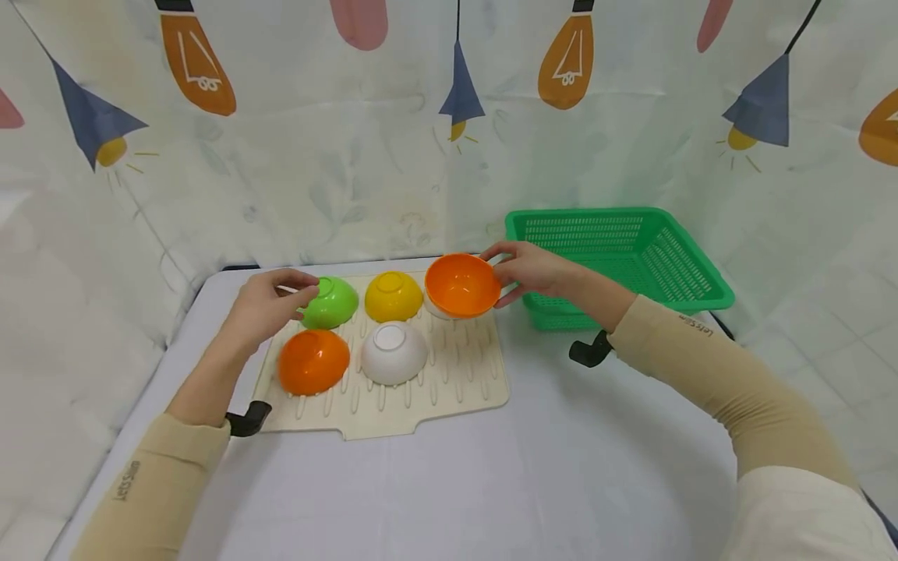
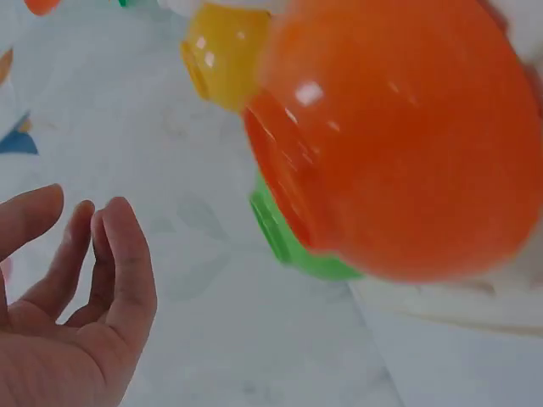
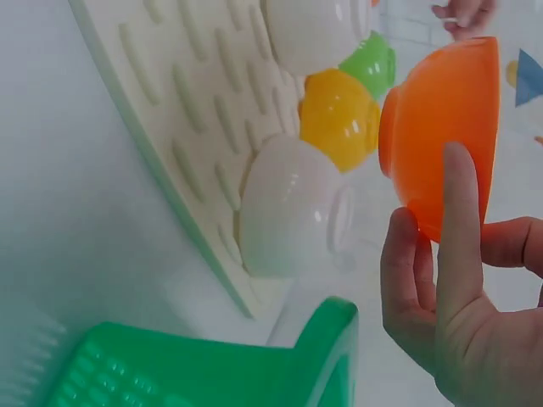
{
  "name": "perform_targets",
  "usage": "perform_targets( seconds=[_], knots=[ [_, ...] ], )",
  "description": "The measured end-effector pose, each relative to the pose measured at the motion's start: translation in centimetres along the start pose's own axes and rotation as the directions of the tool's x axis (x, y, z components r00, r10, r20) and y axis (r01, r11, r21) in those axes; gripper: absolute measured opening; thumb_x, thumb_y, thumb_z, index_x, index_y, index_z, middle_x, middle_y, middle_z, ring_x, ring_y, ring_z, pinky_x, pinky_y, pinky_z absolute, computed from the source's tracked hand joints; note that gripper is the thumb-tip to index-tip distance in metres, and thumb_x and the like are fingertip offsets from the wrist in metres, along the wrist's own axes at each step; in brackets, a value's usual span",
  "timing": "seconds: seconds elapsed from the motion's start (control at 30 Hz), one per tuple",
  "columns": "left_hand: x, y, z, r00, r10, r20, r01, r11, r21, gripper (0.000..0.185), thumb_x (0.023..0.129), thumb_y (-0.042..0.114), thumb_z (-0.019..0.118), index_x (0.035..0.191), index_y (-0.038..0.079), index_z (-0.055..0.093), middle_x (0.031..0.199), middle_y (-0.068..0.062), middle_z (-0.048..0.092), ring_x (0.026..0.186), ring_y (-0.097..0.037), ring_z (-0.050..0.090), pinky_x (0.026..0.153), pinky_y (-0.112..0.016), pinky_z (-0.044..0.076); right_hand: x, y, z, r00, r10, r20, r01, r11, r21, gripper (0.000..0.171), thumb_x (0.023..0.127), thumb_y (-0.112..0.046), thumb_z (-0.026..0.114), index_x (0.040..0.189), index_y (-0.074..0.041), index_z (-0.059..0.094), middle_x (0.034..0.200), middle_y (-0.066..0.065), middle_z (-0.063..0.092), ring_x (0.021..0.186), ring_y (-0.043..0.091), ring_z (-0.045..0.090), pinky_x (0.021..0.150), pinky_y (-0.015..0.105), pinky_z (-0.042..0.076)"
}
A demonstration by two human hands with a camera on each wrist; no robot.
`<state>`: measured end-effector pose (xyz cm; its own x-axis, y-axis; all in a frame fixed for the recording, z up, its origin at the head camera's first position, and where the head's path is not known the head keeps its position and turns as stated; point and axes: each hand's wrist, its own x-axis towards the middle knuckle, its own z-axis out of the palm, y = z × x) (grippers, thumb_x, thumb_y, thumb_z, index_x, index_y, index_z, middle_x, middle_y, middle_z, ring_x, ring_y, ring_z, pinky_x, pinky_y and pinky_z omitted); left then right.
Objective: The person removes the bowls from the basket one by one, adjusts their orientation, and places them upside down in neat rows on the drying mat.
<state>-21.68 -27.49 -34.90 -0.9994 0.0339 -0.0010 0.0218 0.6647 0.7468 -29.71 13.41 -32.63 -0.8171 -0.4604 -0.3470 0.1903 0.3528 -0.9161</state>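
Note:
My right hand (image 1: 532, 271) pinches the rim of an orange bowl (image 1: 463, 287), thumb on one side and fingers on the other. That bowl is lifted with its mouth facing up and hides most of a white bowl (image 3: 284, 208) standing upside down on the mat. Holding nothing, my left hand (image 1: 261, 310) hovers beside an upside-down green bowl (image 1: 331, 304), its fingers loosely bent; the left wrist view shows a gap between thumb and fingers. Also upside down are a yellow bowl (image 1: 393, 298), a second orange bowl (image 1: 312, 362) and another white bowl (image 1: 394, 354).
The bowls stand on a cream ridged draining mat (image 1: 463, 382). A green plastic basket (image 1: 708, 273) is at the back right, close behind my right forearm. A printed curtain (image 1: 393, 171) hangs behind the white-covered table (image 1: 505, 483).

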Motion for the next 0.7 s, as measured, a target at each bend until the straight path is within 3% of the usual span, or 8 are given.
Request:
perform_targets(
  seconds=[0.1, 0.2, 0.37, 0.57, 0.7],
  knots=[
    [-0.3, 2.9, 1.7, 0.993, -0.004, 0.115, 0.022, 0.987, -0.158, 0.05, 0.105, 0.037, 0.06, 0.14, 0.001, 0.054, 0.132, -0.02, 0.056, 0.109, -0.038, 0.06, 0.081, -0.03, 0.06, 0.1, 0.1, 0.5, 1.0, 0.021, -0.001, -0.021, 1.0, -0.005, 0.042, 0.102, -0.007, 0.057, 0.143, -0.005, 0.047, 0.118, 0.021, 0.067, 0.101, 0.034, 0.067, 0.083, 0.049, 0.06],
    [-0.5, 4.7, 3.9, 0.974, 0.004, 0.229, 0.07, 0.946, -0.317, 0.052, 0.107, 0.03, 0.058, 0.146, 0.0, 0.044, 0.135, -0.023, 0.052, 0.115, -0.041, 0.057, 0.087, -0.038, 0.06, 0.1, 0.1, 1.1, 0.999, 0.04, -0.011, -0.04, 0.999, -0.001, 0.041, 0.103, -0.01, 0.058, 0.143, -0.006, 0.049, 0.118, 0.02, 0.066, 0.103, 0.034, 0.067, 0.084, 0.049, 0.06],
    [-0.4, 6.3, 7.2, 0.937, 0.013, 0.35, 0.184, 0.832, -0.524, 0.055, 0.11, 0.028, 0.051, 0.152, -0.001, 0.031, 0.139, -0.027, 0.045, 0.13, -0.049, 0.049, 0.093, -0.042, 0.057, 0.1, 0.5, 2.0, 0.999, 0.048, 0.002, -0.048, 0.998, 0.027, 0.038, 0.104, -0.012, 0.058, 0.14, -0.007, 0.05, 0.121, 0.02, 0.064, 0.104, 0.034, 0.068, 0.088, 0.053, 0.058],
    [-0.1, 7.1, 10.0, 0.897, 0.029, 0.44, 0.303, 0.686, -0.662, 0.057, 0.113, 0.035, 0.039, 0.156, 0.001, 0.023, 0.144, -0.027, 0.041, 0.129, -0.046, 0.052, 0.099, -0.049, 0.052, 0.0, 0.8, 3.0, 0.998, 0.039, 0.049, -0.042, 0.996, 0.08, 0.036, 0.103, -0.009, 0.057, 0.138, -0.004, 0.05, 0.122, 0.021, 0.064, 0.103, 0.034, 0.067, 0.092, 0.056, 0.054],
    [0.0, 7.1, 10.7, 0.889, 0.055, 0.455, 0.318, 0.641, -0.699, 0.055, 0.114, 0.035, 0.034, 0.156, 0.002, 0.024, 0.145, -0.027, 0.042, 0.123, -0.041, 0.059, 0.1, -0.048, 0.051, 0.0, 0.9, 3.4, 0.997, 0.049, 0.058, -0.054, 0.994, 0.099, 0.037, 0.102, -0.009, 0.057, 0.138, -0.005, 0.05, 0.12, 0.02, 0.065, 0.102, 0.034, 0.068, 0.09, 0.053, 0.057]
  ],
)
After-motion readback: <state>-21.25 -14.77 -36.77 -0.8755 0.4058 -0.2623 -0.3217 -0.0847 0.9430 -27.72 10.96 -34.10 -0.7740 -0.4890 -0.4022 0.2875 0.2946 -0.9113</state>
